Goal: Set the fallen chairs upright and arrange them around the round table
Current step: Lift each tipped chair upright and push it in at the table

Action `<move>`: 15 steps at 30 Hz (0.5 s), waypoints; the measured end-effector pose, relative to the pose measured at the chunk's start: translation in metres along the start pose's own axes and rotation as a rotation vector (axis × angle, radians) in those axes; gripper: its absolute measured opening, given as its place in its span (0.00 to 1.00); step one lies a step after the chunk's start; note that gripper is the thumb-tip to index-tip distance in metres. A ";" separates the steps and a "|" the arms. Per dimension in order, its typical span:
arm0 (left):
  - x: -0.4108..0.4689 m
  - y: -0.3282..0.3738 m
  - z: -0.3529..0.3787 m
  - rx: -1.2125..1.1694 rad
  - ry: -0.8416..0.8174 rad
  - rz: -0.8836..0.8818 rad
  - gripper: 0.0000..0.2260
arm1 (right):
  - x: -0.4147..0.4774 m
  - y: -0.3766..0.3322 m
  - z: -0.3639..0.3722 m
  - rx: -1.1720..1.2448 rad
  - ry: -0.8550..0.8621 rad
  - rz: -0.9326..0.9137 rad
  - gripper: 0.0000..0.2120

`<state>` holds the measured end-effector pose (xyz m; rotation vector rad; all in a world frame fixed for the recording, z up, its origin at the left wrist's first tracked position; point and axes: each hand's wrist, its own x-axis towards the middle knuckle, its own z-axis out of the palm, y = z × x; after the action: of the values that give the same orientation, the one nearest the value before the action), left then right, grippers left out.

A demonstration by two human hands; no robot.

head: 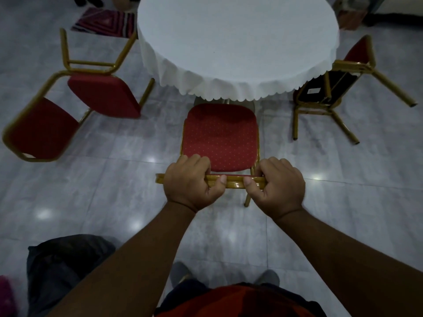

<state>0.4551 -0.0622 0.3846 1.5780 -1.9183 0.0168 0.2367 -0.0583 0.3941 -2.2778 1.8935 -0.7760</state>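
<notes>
Hands: left hand (191,179) and right hand (280,183), each grip wrapped tight on upright chair (220,136) backrest; push squarely toward bench (238,42), frame centre.

Glossy grey marble-patterned floor tiles (109,184) mirror small ceiling lights. A striped pink-and-black mat (104,22) lies on them at the far left.
</notes>
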 end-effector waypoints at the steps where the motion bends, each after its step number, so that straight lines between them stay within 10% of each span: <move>1: 0.002 -0.001 0.001 0.001 0.001 -0.002 0.21 | 0.003 0.001 0.001 -0.003 0.007 -0.001 0.21; 15: 0.024 -0.011 0.017 0.015 0.015 0.020 0.23 | 0.025 0.008 0.012 -0.014 0.043 -0.002 0.25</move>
<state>0.4556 -0.0934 0.3784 1.5642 -1.9267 0.0522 0.2371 -0.0870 0.3893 -2.2896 1.9205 -0.8218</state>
